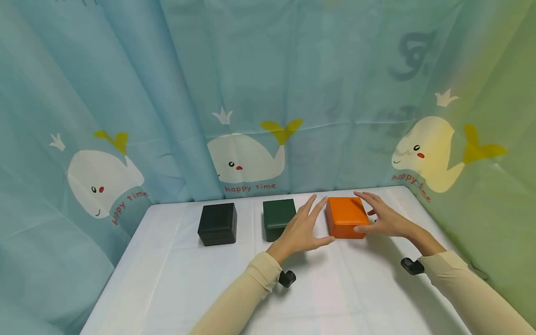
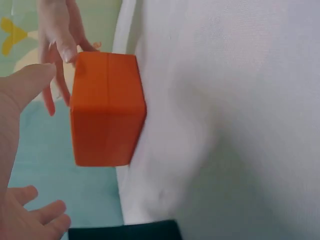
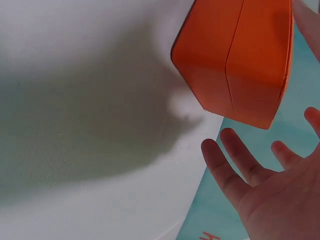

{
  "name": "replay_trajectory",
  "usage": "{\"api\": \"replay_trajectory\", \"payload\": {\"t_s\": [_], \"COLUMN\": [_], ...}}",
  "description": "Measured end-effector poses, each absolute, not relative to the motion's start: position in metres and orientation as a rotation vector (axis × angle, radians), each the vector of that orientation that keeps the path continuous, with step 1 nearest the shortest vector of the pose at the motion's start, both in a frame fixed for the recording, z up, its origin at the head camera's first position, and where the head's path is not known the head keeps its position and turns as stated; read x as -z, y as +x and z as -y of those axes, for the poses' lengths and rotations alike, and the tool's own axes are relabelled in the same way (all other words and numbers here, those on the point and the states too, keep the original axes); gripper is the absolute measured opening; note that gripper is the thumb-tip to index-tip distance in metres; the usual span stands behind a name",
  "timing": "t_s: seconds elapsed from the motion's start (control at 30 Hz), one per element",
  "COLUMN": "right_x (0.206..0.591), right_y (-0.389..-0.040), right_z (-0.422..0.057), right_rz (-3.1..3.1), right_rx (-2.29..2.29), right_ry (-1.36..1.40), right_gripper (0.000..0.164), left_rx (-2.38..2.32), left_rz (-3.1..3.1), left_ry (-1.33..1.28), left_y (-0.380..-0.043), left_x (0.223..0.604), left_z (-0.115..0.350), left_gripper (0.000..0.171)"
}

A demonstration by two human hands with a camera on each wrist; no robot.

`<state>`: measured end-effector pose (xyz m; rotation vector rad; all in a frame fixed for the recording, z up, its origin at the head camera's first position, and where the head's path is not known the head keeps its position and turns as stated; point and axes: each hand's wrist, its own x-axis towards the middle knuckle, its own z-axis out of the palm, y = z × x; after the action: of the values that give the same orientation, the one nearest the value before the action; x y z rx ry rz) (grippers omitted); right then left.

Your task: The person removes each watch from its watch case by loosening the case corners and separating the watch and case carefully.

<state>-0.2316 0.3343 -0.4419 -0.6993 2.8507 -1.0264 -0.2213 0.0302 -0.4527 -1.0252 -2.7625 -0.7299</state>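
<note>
An orange box [image 1: 346, 211] with a lid sits near the back right of the white table. My right hand [image 1: 387, 221] is at its right side, fingers spread and thumb by the front right corner. On the box's left, my left hand [image 1: 302, 230] is spread with the thumb apart from the fingers, partly covering a dark green box [image 1: 278, 214] in the head view. In the left wrist view the orange box [image 2: 107, 110] stands beyond the left thumb. The right wrist view has the right palm [image 3: 285, 195] facing the orange box [image 3: 235, 60], with a gap before the fingers.
A black box [image 1: 217, 223] stands to the left of the green one, in the same row. The table's white cloth [image 1: 188, 288] spreads toward the front. Blue-green curtains [image 1: 335, 70] printed with whales hang close behind the table and along its sides.
</note>
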Motion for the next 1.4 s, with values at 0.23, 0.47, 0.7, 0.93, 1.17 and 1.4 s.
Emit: {"api": "replay_trajectory", "payload": {"t_s": [0.23,0.47,0.7,0.93,1.17,1.4], "right_x": [0.445,0.447,0.451,0.453,0.455,0.456], "right_y": [-0.241,-0.243,-0.246,-0.248,-0.247,-0.245], "right_z": [-0.336,-0.338,-0.339,-0.335,-0.331,-0.330], "right_rz": [-2.812,-2.824,-2.795,-2.775,-2.760,-2.746], "right_rx": [1.062,1.057,1.068,1.077,1.067,1.051], "right_ry": [-0.714,-0.686,-0.656,-0.673,-0.669,-0.638], "right_gripper": [0.101,0.101,0.102,0.101,0.099,0.100], "left_rx": [0.835,0.990,1.074,1.108,1.101,1.033], "left_rz": [2.824,2.816,2.870,2.927,2.941,2.963], "left_ry": [-0.979,-0.987,-0.943,-0.811,-0.716,-0.686], "left_y": [-0.228,-0.233,-0.237,-0.242,-0.241,-0.247], "left_x": [0.458,0.456,0.465,0.478,0.481,0.490], "left_z": [-0.044,-0.058,-0.066,-0.073,-0.080,-0.082], "left_gripper": [0.109,0.114,0.117,0.117,0.115,0.116]}}
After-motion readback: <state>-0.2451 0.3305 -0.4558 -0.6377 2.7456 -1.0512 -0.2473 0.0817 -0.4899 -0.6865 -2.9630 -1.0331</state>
